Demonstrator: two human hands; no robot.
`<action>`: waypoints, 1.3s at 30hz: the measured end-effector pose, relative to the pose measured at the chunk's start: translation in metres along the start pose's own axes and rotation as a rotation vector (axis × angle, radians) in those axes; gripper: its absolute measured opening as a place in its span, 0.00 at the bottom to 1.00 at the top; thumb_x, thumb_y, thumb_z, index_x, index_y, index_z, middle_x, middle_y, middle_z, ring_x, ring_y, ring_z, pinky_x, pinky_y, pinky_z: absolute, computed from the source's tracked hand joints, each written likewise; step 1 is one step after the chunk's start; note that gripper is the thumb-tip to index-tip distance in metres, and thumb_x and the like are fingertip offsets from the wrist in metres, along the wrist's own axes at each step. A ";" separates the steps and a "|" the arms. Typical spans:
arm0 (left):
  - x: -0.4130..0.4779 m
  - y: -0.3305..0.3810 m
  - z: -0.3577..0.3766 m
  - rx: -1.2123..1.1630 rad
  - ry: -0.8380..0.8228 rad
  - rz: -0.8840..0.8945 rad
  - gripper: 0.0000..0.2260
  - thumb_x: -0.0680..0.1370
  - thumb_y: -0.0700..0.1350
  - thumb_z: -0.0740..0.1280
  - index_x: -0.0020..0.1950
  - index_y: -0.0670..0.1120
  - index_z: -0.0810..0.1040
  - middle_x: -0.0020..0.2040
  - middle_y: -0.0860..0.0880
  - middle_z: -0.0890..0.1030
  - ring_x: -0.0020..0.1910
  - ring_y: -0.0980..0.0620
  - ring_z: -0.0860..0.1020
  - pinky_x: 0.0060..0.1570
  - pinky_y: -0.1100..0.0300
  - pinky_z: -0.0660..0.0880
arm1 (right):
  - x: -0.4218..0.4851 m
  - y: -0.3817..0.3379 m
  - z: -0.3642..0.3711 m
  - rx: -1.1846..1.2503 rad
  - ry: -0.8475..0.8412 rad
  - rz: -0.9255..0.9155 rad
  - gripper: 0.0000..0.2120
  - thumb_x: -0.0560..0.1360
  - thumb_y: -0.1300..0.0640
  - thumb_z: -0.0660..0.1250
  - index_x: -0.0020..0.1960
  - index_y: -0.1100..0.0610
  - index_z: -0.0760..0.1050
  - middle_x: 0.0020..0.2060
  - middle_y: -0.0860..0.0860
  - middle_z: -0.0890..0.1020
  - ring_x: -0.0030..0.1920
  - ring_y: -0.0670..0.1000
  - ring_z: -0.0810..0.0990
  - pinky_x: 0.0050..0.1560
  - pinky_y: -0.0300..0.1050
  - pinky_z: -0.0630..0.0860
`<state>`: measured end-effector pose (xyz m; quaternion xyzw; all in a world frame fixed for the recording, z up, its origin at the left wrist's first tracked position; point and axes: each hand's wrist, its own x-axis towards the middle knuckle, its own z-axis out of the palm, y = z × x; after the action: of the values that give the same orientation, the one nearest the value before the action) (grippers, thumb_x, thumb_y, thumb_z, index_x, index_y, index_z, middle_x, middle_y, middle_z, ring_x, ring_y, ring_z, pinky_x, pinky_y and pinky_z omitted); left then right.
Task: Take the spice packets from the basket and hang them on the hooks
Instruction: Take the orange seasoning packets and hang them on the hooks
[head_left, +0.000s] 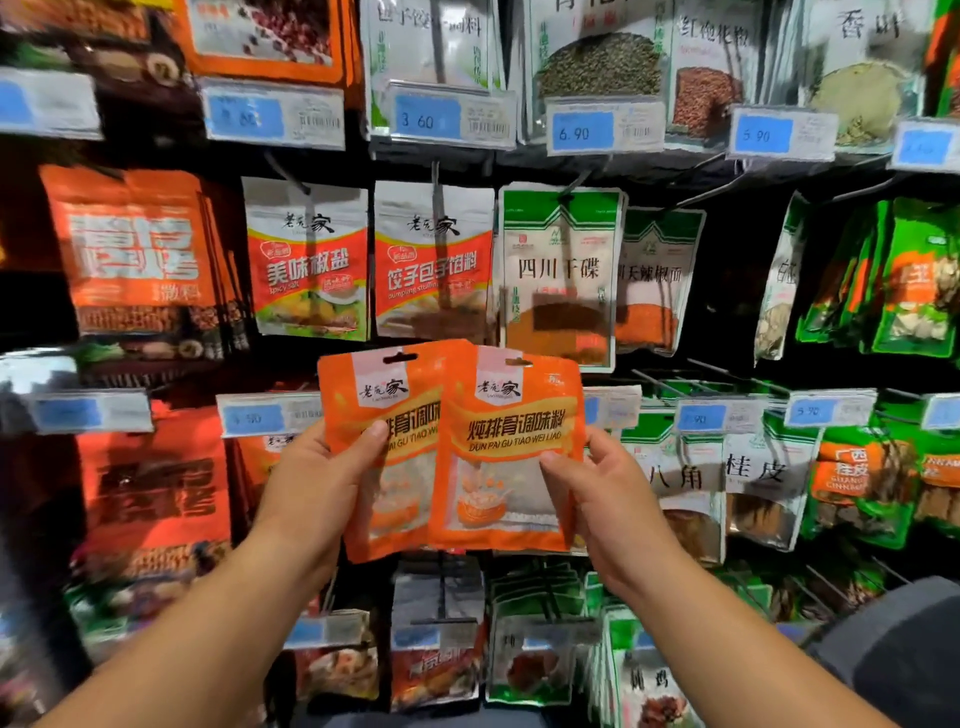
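Note:
I hold two orange spice packets up in front of a wall of hooks. My left hand (317, 467) pinches the left packet (384, 499), thumb on its front. The right packet (511, 457) overlaps the left one, and my right hand (602, 488) pinches it at its right edge. Both packets have a hang hole at the top. Bare hook rods (670, 382) stick out to the right, just above the price tags. The basket is not in view.
Rows of hanging spice packets fill the display, with blue price tags (582, 132) on the rails. White-and-orange packets (434, 260) hang right above my hands. Green packets (904, 275) hang at the right. A dark grey object (898, 649) sits at the lower right.

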<state>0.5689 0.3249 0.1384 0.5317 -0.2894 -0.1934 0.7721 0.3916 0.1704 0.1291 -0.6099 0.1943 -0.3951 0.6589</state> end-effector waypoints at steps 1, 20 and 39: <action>-0.002 -0.001 -0.005 0.001 0.013 -0.007 0.08 0.82 0.41 0.66 0.55 0.49 0.85 0.53 0.42 0.87 0.47 0.43 0.87 0.46 0.44 0.81 | -0.001 0.003 0.002 -0.029 0.001 0.001 0.10 0.80 0.67 0.66 0.59 0.60 0.79 0.50 0.52 0.88 0.51 0.52 0.87 0.43 0.41 0.80; -0.012 0.008 -0.085 -0.040 0.182 -0.058 0.09 0.82 0.38 0.66 0.59 0.44 0.82 0.54 0.41 0.87 0.51 0.38 0.86 0.55 0.33 0.79 | -0.018 0.061 0.042 -0.271 0.065 0.089 0.06 0.76 0.65 0.66 0.51 0.58 0.80 0.46 0.61 0.84 0.43 0.57 0.81 0.46 0.51 0.74; -0.020 -0.003 -0.082 0.019 0.136 -0.103 0.09 0.81 0.36 0.65 0.57 0.41 0.83 0.51 0.40 0.87 0.49 0.38 0.86 0.53 0.41 0.81 | 0.011 0.076 0.066 -0.317 0.101 0.077 0.06 0.78 0.59 0.68 0.49 0.48 0.81 0.45 0.48 0.87 0.51 0.55 0.84 0.59 0.59 0.79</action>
<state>0.6071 0.3943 0.1084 0.5651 -0.2105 -0.1934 0.7740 0.4686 0.2004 0.0710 -0.6778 0.3102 -0.3639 0.5585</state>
